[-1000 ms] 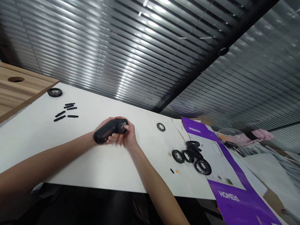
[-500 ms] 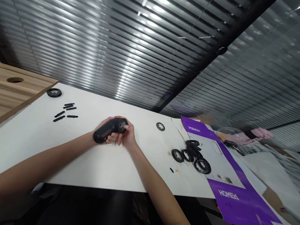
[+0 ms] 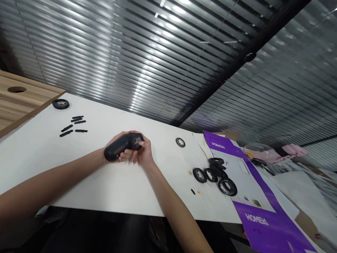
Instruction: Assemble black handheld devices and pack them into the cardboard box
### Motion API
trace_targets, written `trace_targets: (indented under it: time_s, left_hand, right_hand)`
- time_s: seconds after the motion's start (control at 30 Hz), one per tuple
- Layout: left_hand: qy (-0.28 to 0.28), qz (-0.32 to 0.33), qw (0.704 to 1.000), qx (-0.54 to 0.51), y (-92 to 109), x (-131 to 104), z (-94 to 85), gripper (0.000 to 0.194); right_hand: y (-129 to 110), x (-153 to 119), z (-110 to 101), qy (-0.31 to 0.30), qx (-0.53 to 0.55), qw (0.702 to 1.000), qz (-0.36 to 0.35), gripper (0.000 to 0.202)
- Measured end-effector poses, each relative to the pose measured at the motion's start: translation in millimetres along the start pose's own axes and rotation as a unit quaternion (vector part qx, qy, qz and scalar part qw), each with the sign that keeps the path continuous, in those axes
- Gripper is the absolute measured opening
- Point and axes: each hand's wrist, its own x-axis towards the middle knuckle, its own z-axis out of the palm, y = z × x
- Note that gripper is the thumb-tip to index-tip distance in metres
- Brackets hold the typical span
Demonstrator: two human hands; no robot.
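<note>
Nothing clearly shifts since the earlier frame: my left fingers (image 3: 128,152) and right fingers (image 3: 144,143) grasp the device (image 3: 119,147) between the tabletop's (image 3: 118,189) near and far edges, apparently mid-work; strips (image 3: 81,131) and rings (image 3: 196,176) lie untouched.

Illumination was moderate and cool. Specular glare formed a broken band at 12 o'clock on the slatted metal panel (image 3: 143,70). The white tabletop (image 3: 105,189) was bright, with soft shadows beside the forearms (image 3: 173,200); the 6 o'clock zone was dark. Wide-angle stretch and softness degraded the clutter (image 3: 295,181) between 3 and 4 o'clock.
</note>
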Motion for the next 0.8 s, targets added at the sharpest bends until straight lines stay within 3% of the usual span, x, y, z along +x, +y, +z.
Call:
trace_targets:
  time_s: [0.27, 0.8]
  left_hand:
    - [0.024, 0.0, 1.0, -0.008, -0.1, -1.3, 0.8, 0.053]
    - [0.023, 0.003, 1.0, -0.008, -0.3, -2.1, 3.7, 0.053]
  right_hand:
    - [2.2, 1.3, -0.5, 0.01, 0.013, 1.0, 0.001, 0.067]
    - [1.9, 1.5, 1.8, 0.015, 0.013, 1.0, -0.004, 0.071]
